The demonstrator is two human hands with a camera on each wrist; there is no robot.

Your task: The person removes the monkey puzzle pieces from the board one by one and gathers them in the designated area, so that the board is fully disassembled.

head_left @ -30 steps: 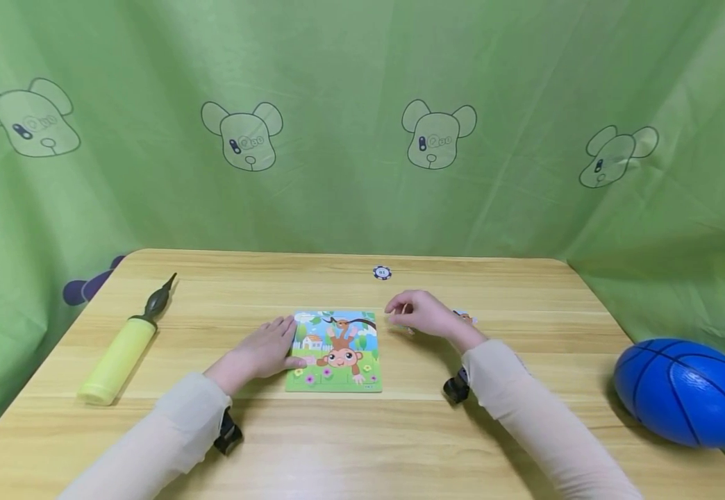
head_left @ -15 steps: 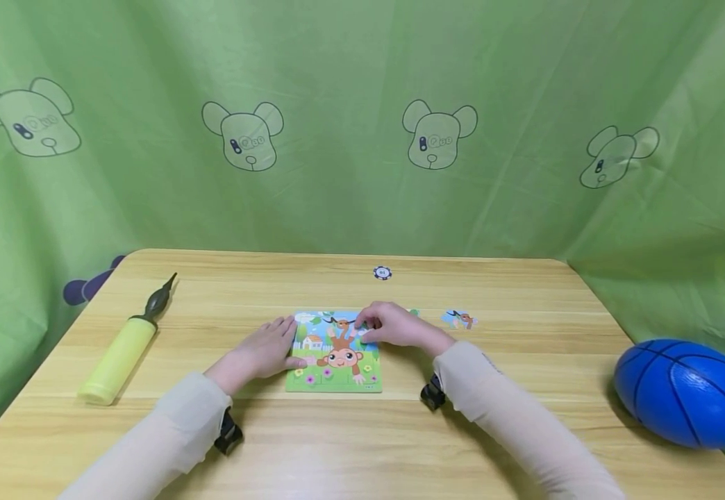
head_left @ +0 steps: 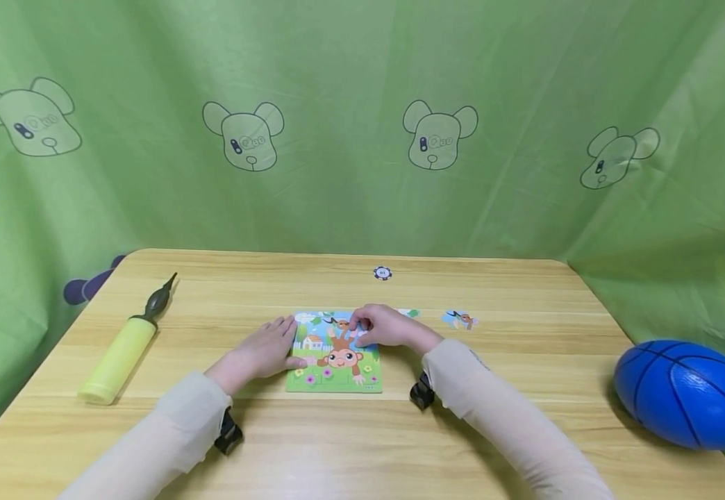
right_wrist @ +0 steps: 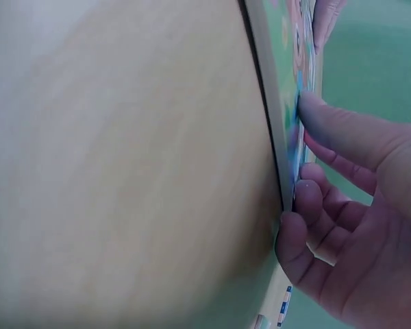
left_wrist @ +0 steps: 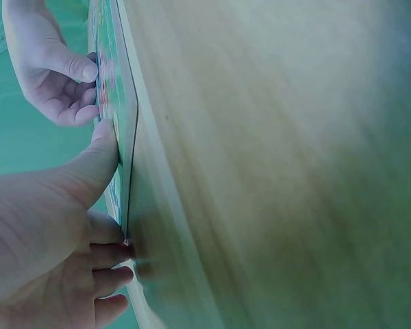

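Head view: so how's that monkey puzzle (head_left: 340, 357) looking?

It's lying flat mid-table, between both hands. A brown monkey is dangling upside down over green grass, flowers and an orange-roofed house. The left hand (head_left: 269, 347) is resting relaxed on its left edge, thumb lying on top. The right hand (head_left: 387, 325) is bending over the upper right part, thumb and fingertips touching it (can't tell whether they're pinching a piece). A loose piece (head_left: 460, 320) is lying farther right.

Any writing showing?

The round chip (head_left: 382, 273) behind it is showing something like "01" or "10". Print on the puzzle's bottom right corner is coming out too small to read.

And materials?

The puzzle's thin, squarish, showing a plain greyish edge to the wrist cams. The table (head_left: 350, 451) is showing pale wood grain, the green curtain (head_left: 344, 208) is hanging creased, and the blue ball (head_left: 687, 392) is shining, oval and black-lined.
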